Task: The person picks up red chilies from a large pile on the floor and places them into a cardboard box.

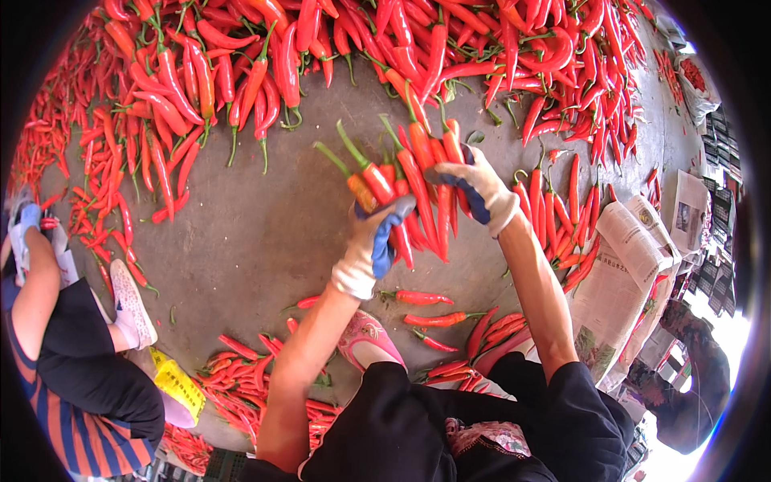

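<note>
Both my hands wear white knitted gloves with blue coated palms. My left hand [379, 238] is closed around several red chili peppers [378, 182], their green stems pointing up and away from me. Beside it, my right hand [479, 187] grips more red chilies [421, 147] by their upper parts; the two bunches touch in the middle. Beyond my hands lies a large heap of red chilies [415, 54] on the grey floor [253, 223]. A few loose chilies [424, 297] rest on the floor near my feet.
Newspaper [608, 283] covers something at the right, with a row of chilies [545, 211] beside it. Another pile of chilies [241, 379] lies at my left foot. A co-worker [78, 361] sits at the far left. Dark crates [720, 144] and a white sack [699, 90] stand far right.
</note>
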Demonstrator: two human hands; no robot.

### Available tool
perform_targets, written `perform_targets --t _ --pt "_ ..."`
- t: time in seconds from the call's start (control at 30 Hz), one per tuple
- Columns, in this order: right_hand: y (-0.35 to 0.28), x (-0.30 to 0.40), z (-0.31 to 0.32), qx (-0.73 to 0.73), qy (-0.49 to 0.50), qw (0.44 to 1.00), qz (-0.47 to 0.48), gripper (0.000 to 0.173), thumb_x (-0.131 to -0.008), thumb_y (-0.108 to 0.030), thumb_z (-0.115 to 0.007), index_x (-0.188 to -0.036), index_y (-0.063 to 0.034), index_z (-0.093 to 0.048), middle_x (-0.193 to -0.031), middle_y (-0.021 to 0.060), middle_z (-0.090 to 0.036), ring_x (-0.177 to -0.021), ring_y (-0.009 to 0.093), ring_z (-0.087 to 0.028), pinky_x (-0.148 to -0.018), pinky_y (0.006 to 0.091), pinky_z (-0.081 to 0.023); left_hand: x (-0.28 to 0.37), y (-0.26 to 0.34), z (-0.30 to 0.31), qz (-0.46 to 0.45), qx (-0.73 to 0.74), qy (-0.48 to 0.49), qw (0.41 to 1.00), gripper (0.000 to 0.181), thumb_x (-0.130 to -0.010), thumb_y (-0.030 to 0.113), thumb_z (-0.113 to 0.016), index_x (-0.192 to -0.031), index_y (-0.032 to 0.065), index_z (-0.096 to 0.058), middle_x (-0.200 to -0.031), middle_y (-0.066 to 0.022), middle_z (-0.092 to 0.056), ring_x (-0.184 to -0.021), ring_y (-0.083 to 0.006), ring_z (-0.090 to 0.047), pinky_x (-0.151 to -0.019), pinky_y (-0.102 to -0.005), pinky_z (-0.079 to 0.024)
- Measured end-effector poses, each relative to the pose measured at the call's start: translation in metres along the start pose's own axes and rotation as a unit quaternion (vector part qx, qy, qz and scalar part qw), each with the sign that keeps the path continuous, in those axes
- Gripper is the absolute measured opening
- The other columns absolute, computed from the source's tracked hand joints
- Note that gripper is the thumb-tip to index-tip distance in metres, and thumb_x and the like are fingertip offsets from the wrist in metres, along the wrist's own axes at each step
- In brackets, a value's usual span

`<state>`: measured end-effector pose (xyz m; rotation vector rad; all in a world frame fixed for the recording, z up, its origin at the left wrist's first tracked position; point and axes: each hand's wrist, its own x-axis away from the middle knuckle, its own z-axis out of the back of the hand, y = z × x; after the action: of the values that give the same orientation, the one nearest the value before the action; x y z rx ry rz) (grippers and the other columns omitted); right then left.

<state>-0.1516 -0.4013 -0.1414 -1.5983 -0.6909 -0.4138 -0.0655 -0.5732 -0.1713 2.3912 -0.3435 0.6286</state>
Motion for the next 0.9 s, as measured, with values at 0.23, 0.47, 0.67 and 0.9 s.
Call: perform_targets --t 0.23,0.47,0.67,0.9 --pt "0.055 0.028 0.029 -0.234 0.006 0.972 -0.037 0.023 -0.083 -0.016 -0.062 -0.098 0.0022 -0.063 -0.090 0.0077 -0.065 -0.080 0.015 -0.061 -0.073 0.0292 -0.050 0.021 -0.003 0.012 0.055 0.026 0.116 0.991 0.038 -0.076 -0.006 -0.070 -0.111 0.0019 -0.061 -0.093 -0.0093 -0.068 -0.081 -0.0183 -0.068 -0.077 -0.0298 -0.056" --pt "0.069 0.061 0.045 -0.025 0.052 0.995 0.075 0.023 -0.087 -0.016 -0.058 -0.100 0.0015 -0.063 -0.090 0.0056 -0.063 -0.085 0.015 -0.061 -0.076 0.0306 -0.049 0.040 0.005 0.011 -0.004 -0.045 0.153 0.987 0.041 -0.078 -0.006 -0.069 -0.117 -0.0003 -0.057 -0.101 -0.0119 -0.068 -0.081 -0.0165 -0.067 -0.076 -0.0285 -0.055" --pt "0.044 0.080 0.008 0.076 -0.015 0.994 -0.072 0.036 -0.073 -0.006 -0.073 -0.106 0.0020 -0.060 -0.081 0.0051 -0.065 -0.067 0.015 -0.062 -0.064 0.0275 -0.050 0.065 -0.010 0.007 -0.023 -0.129 0.208 0.969 0.039 -0.076 -0.002 -0.073 -0.111 0.0010 -0.057 -0.085 -0.0013 -0.062 -0.063 -0.0064 -0.053 -0.056 -0.0212 -0.044" --pt "0.093 0.074 -0.054 0.043 0.041 0.997 -0.048 0.033 -0.074 -0.016 -0.074 -0.100 0.0011 -0.063 -0.082 0.0087 -0.068 -0.073 0.016 -0.064 -0.069 0.0326 -0.051 0.062 -0.021 0.035 -0.035 -0.176 0.202 0.963 0.030 -0.079 0.002 -0.070 -0.108 0.0035 -0.061 -0.085 0.0025 -0.061 -0.068 -0.0074 -0.054 -0.060 -0.0225 -0.043"
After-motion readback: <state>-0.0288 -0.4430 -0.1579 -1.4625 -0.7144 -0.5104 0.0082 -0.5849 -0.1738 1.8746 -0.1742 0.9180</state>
